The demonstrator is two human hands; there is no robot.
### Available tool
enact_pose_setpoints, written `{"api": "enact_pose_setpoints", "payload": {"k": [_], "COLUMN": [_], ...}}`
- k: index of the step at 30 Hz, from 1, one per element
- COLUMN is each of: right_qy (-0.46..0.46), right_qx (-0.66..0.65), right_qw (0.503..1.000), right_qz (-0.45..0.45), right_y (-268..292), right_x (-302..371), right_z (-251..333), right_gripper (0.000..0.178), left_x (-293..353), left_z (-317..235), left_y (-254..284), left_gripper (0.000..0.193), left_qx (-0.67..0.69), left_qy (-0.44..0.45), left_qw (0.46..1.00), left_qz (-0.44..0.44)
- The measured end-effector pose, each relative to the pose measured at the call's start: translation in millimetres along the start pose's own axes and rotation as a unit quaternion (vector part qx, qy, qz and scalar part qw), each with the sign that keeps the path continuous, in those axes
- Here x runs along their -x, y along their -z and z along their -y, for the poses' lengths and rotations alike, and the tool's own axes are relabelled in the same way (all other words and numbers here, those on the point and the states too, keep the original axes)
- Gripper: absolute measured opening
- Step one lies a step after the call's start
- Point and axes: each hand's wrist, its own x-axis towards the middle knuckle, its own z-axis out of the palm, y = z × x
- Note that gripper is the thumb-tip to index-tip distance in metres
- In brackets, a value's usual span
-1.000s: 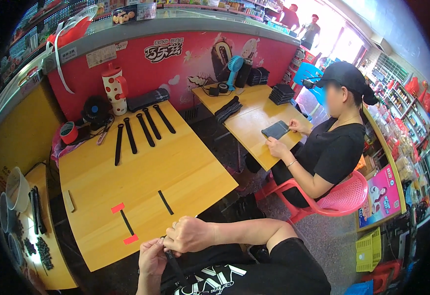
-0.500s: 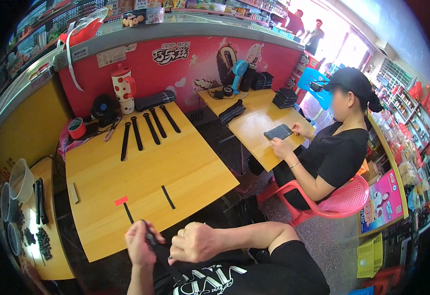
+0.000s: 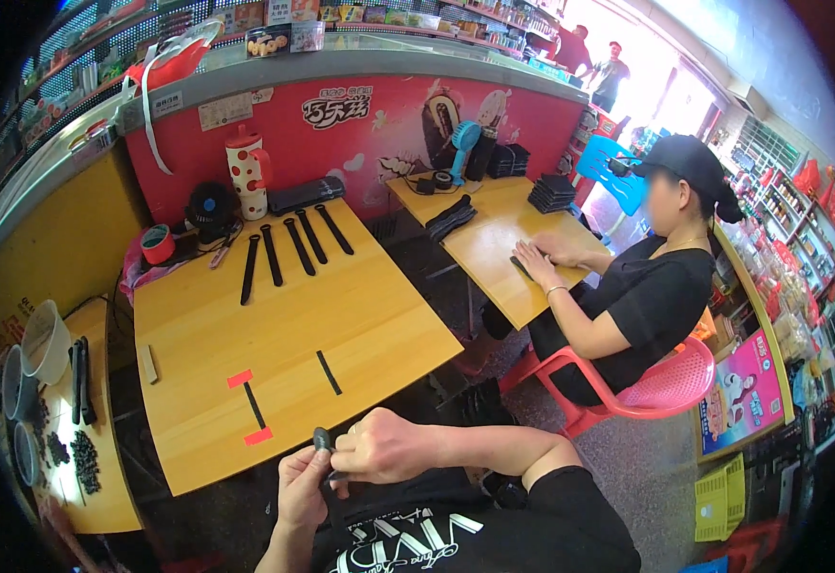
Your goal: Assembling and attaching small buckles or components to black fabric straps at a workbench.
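A black strap with a rounded tip [image 3: 322, 438] stands up out of my left hand [image 3: 303, 485], whose thumb and fingers are closed on it. Its lower part runs down in front of my dark shirt. My right hand [image 3: 375, 447] is curled with its fingertips pressed against the same strap, just below the tip. Both hands are off the near edge of the wooden table [image 3: 226, 325]. On that table, close to my hands, lie a black strip [image 3: 255, 409] with a red tape piece [image 3: 258, 436] at its near end and another [image 3: 240, 378] at its far end, plus a second black strip [image 3: 329, 372].
Several black straps [image 3: 272, 256] lie in a row at the table's far side, near a spotted tumbler [image 3: 246, 172] and a small fan [image 3: 211, 208]. A co-worker sits at the right-hand table [image 3: 484, 248], hands on a dark flat item. Bowls [image 3: 47, 339] stand at left.
My hands have shifted right and drawn together, and the strap's rounded tip now shows upright. The near red tape piece has come into view. The co-worker's hands now lie over the dark item.
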Motion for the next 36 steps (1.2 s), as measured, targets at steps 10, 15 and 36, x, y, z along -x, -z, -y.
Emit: {"api": "enact_pose_setpoints", "payload": {"k": [10, 15, 36], "right_qy": [0.199, 0.146, 0.001], "right_qx": [0.056, -0.163, 0.066], "right_qw": [0.975, 0.974, 0.943], "right_qz": [-0.081, -0.051, -0.327], "right_y": [2, 53, -15], "right_x": [8, 13, -272], "right_z": [34, 41, -188], "right_gripper": [0.016, 0.029, 0.011], "left_x": [-25, 7, -8], "left_z": [-57, -139, -56], "left_y": [73, 228, 152], "left_gripper": [0.023, 0.027, 0.030], "left_qx": [-0.046, 0.009, 0.257], "left_qy": [-0.313, -0.402, -0.220], "left_qw": [0.899, 0.825, 0.933], "left_qz": [-0.304, -0.397, -0.123]}}
